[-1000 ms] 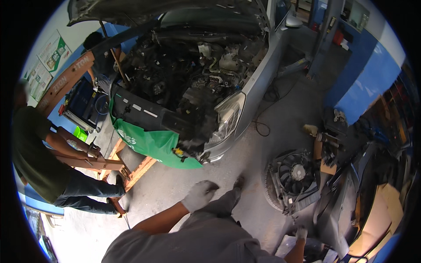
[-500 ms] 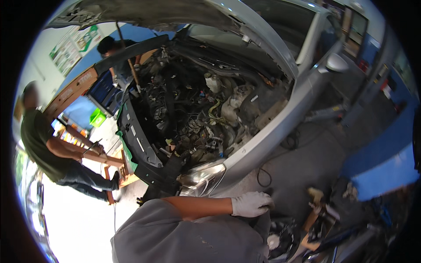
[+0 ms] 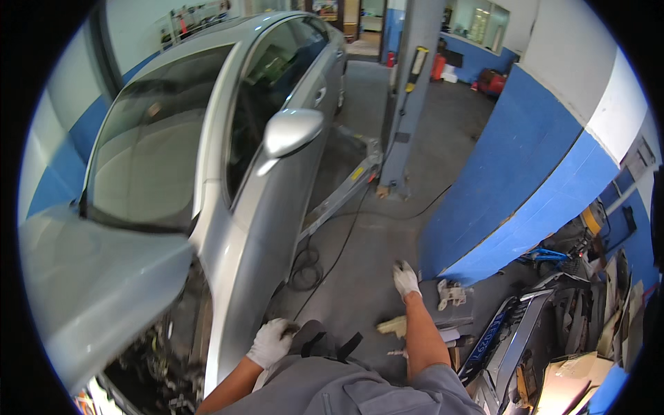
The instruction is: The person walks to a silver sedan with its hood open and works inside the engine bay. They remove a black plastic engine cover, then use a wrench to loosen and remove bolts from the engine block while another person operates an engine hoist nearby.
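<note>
Hanging bent, left hand (image 3: 271, 344) curls beside car (image 3: 252, 263); right hand (image 3: 406, 279) extends near bottom edge of pillar (image 3: 508, 187); each grip's state unclear.

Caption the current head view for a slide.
Between a silver car and a blue-and-white pillar: the wearer's white-gloved left hand and right hand above a workshop floor.

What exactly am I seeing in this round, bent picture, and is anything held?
There's no machine here: a person wears a fisheye camera on the head, looking down, so straight edges bend. I can't tell whether their gloved left hand, beside the silver car, holds anything. Nothing shows in the gloved right hand, near the blue-and-white pillar. On the grey floor lie a coiled dark cable and, at the right, loose car parts.
</note>
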### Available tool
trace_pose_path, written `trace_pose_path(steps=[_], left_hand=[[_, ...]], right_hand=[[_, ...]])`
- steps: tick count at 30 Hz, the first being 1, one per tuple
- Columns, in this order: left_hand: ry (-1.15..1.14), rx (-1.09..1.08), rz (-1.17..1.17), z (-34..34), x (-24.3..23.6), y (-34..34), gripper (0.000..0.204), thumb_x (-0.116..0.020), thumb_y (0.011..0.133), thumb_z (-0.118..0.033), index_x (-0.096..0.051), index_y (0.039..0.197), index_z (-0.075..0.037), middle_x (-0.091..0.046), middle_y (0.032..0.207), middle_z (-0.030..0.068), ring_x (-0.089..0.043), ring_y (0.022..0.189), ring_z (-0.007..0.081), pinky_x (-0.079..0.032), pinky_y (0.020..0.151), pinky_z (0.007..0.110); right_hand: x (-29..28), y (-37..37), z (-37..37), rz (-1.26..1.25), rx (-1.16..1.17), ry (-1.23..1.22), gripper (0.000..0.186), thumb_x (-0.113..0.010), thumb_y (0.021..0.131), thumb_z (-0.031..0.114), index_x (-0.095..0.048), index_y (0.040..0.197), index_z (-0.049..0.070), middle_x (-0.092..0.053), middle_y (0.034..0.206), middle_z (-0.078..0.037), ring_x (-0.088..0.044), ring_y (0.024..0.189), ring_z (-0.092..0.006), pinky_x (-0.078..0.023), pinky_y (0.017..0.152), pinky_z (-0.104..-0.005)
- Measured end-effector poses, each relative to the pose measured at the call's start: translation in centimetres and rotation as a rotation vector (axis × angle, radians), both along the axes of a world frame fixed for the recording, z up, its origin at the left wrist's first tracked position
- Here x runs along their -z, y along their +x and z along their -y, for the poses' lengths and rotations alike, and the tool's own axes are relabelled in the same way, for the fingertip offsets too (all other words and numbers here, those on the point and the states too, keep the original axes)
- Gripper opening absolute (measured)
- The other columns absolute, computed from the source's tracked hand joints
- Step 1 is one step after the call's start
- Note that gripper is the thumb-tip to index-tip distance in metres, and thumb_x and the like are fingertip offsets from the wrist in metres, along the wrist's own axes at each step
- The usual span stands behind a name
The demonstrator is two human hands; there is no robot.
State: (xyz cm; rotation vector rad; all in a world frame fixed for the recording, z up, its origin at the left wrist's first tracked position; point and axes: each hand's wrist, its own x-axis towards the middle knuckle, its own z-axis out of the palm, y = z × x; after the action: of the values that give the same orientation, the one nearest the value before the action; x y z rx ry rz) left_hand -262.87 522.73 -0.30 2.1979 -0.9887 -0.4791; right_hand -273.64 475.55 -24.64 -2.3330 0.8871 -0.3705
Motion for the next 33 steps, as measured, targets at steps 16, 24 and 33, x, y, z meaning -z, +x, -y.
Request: trace_pose_path(steps=[16, 24, 33], left_hand=[[-0.244, -0.167, -0.083, 40.4, 5.0, 31.5, 0.023, -0.057, 0.089, -0.009, -0.076, 0.102, -0.005, -0.074, 0.099, 0.0174, -0.07, 0.096, 0.0366, -0.055, 0.087, 0.045], [-0.047, -0.814, -0.084, 45.1, 7.3, 35.4, 0.028, -0.058, 0.086, -0.008, -0.072, 0.108, 0.0, -0.072, 0.1, 0.025, -0.069, 0.1, 0.0428, -0.054, 0.09, 0.047], [0.004, -1.301, -0.274, 53.9, 6.0, 28.8, 0.033, -0.061, 0.087, -0.017, -0.072, 0.116, -0.007, -0.073, 0.11, 0.0182, -0.068, 0.107, 0.0381, -0.054, 0.094, 0.045]], right_hand=[[-6.3, 33.6, 45.4, -0.501, -0.061, -0.618, 0.056, -0.054, 0.095, 0.022, -0.05, 0.142, -0.006, -0.067, 0.121, -0.031, -0.067, 0.112, -0.0411, -0.056, 0.094, -0.0453], [-16.4, 61.7, 70.8, 0.45, 0.575, -0.256, 0.067, -0.063, 0.092, 0.04, -0.048, 0.138, -0.006, -0.062, 0.13, -0.026, -0.061, 0.12, -0.0396, -0.049, 0.103, -0.0448], [-15.5, 69.8, 87.3, 0.523, 0.519, -0.37, 0.042, -0.074, 0.094, 0.038, -0.064, 0.118, 0.005, -0.069, 0.108, -0.015, -0.065, 0.096, -0.0312, -0.051, 0.089, -0.0507]])
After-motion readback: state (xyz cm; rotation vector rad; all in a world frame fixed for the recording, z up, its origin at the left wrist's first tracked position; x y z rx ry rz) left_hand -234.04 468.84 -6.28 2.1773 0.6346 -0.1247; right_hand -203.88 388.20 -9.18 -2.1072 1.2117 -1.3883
